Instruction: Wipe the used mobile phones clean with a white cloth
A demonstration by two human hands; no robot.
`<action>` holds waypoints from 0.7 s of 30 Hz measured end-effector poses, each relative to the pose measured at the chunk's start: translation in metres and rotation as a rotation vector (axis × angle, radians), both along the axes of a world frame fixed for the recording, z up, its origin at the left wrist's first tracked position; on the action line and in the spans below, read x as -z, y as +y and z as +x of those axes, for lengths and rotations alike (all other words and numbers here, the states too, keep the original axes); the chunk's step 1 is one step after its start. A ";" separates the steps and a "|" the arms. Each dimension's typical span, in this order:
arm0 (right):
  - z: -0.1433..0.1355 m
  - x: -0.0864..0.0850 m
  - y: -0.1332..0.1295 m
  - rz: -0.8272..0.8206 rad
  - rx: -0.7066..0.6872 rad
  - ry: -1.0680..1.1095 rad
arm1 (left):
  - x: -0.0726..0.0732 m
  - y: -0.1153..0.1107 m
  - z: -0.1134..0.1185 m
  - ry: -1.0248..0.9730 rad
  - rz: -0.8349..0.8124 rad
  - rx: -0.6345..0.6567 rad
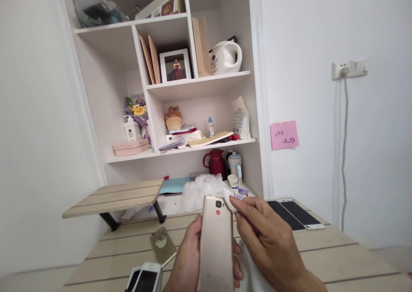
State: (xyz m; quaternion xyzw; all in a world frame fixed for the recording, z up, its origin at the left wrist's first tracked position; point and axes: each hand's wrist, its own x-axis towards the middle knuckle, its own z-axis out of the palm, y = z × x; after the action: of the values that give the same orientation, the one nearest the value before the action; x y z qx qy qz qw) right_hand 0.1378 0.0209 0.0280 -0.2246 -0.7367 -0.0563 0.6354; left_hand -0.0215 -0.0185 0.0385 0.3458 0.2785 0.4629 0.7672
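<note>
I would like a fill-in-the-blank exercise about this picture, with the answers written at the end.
1. The left hand holds a gold smartphone, whose round mark lies ____ (above/below) the camera lens.
2. The right hand pinches a wipe coloured ____.
3. The sticky note on the wall is ____.
4. The vacuum jug behind the plastic bag is ____.
Missing words: below; white; pink; red.

2 hands (268, 232), 1 held phone (216, 245), 1 white wipe (229, 201), 3 phones (163, 245) lying left, 2 dark screens (285, 215) right, 1 red jug (216, 163), 1 pink note (284, 135).
</note>
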 end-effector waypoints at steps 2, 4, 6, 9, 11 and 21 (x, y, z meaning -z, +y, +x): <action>-0.001 0.000 -0.001 0.000 0.004 0.000 | -0.002 -0.001 0.001 -0.031 0.000 -0.020; -0.001 0.001 -0.001 -0.018 0.012 -0.008 | -0.002 -0.001 0.002 -0.047 -0.012 -0.037; 0.000 0.001 -0.001 -0.049 0.022 -0.019 | -0.001 -0.001 0.003 -0.047 -0.042 -0.043; 0.001 0.002 -0.001 -0.089 0.041 -0.033 | 0.001 0.000 0.004 -0.047 -0.074 -0.045; 0.002 0.001 -0.001 -0.101 0.049 -0.029 | 0.001 -0.001 0.004 -0.053 -0.081 -0.042; 0.008 -0.001 0.001 -0.167 0.114 -0.091 | 0.017 0.005 -0.001 -0.015 0.017 0.016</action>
State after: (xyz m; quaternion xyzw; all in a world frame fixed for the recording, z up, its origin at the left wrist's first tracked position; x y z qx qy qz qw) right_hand 0.1462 0.0222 0.0295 -0.3157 -0.7527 -0.0409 0.5763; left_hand -0.0225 -0.0130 0.0213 0.3509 0.2660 0.4618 0.7700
